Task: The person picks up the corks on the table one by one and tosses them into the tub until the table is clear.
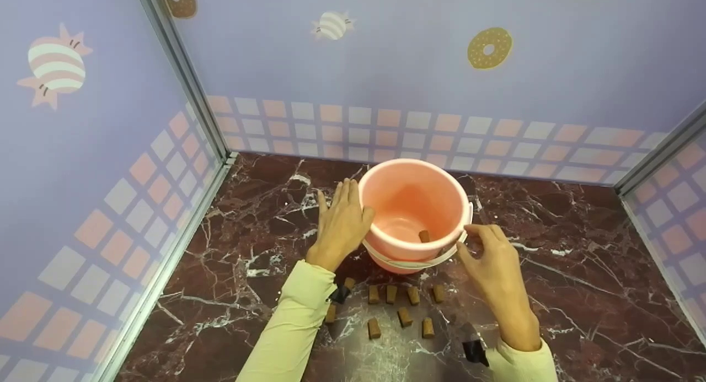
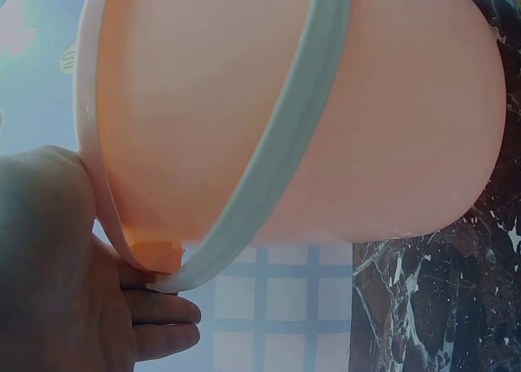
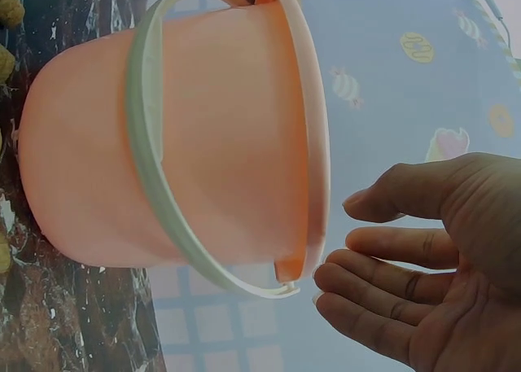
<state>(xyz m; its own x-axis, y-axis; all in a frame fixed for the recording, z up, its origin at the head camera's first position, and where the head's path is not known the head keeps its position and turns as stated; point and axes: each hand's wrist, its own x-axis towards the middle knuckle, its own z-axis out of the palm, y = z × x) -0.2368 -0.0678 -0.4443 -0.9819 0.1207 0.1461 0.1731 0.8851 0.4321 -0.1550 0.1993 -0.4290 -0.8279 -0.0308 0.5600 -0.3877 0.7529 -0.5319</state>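
A pink plastic bucket (image 1: 411, 186) stands upright on the marble-patterned surface, its pale handle (image 1: 411, 265) hanging down at the front. One brown cork-like plug (image 1: 423, 236) lies inside on the bottom. My left hand (image 1: 343, 222) rests against the rim's left side, fingers straight along the outside. In the left wrist view that hand (image 2: 61, 258) touches the rim of the bucket (image 2: 423, 111). At the rim's right side is my right hand (image 1: 496, 263), fingers loosely bent. Seen in the right wrist view, the right hand (image 3: 423, 266) holds nothing and sits just off the rim.
Several brown plugs (image 1: 405, 317) stand or lie in loose rows in front of the bucket. Some are close to the left sleeve (image 1: 300, 310). A purple patterned wall (image 1: 408, 79) closes off the back, with side panels at left and right.
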